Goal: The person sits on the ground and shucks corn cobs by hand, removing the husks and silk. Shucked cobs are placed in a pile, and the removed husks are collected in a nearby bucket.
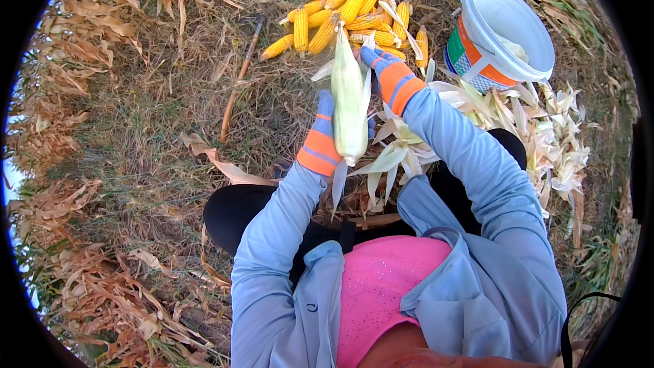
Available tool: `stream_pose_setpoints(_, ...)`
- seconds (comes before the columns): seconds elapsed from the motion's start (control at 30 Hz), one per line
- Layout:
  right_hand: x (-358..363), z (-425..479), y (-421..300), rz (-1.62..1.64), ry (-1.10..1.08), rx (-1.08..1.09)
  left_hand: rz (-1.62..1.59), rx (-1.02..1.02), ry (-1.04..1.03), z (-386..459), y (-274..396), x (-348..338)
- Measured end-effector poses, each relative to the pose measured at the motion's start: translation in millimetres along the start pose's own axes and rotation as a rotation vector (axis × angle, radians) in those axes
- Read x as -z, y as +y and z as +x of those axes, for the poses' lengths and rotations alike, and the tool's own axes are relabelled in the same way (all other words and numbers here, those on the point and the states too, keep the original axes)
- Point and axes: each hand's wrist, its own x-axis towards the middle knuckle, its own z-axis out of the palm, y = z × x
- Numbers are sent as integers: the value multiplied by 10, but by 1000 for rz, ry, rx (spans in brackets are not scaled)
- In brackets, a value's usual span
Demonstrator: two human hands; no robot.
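An ear of corn in pale green husk (349, 107) lies lengthwise between my gloved hands, its stubby base toward me. My left hand (323, 135), in a blue and orange knit glove, grips it around the lower half, with fingertips showing on its right side. At the upper right of the ear, my right hand (389, 75), gloved alike, has its fingers on the husk near the tip; a loosened strip hangs there. Just beyond the ear, a pile of husked yellow corn cobs (352, 7) rests on the dry grass.
A white plastic bucket (467, 56) with something pale inside tilts at the upper right. Stripped husks (554, 138) are heaped below it, and more husks (403, 148) lie by my legs. A wooden-handled tool (240, 82) lies left of the cobs. Dry corn stalks (66, 51) border the left.
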Motion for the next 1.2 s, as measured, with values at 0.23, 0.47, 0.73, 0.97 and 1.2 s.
stream_pose_setpoints(0.23,-33,-73,-109,132,-36,-26,84,-146,-40,52,275,177)
stream_pose_setpoints(0.47,-236,-434,-299,-771,-442,-123,-4,-311,379,146,178,384)
stream_pose_setpoints(0.73,-189,-589,-304,-1117,-703,-415,282,-618,456,75,435,357)
stream_pose_setpoints(0.97,-40,-674,-24,-1448,-1060,-554,330,-1041,958,-96,1086,640)
stream_pose_setpoints(1.2,-20,-323,-78,-1159,-301,137,589,-751,575,34,640,576)
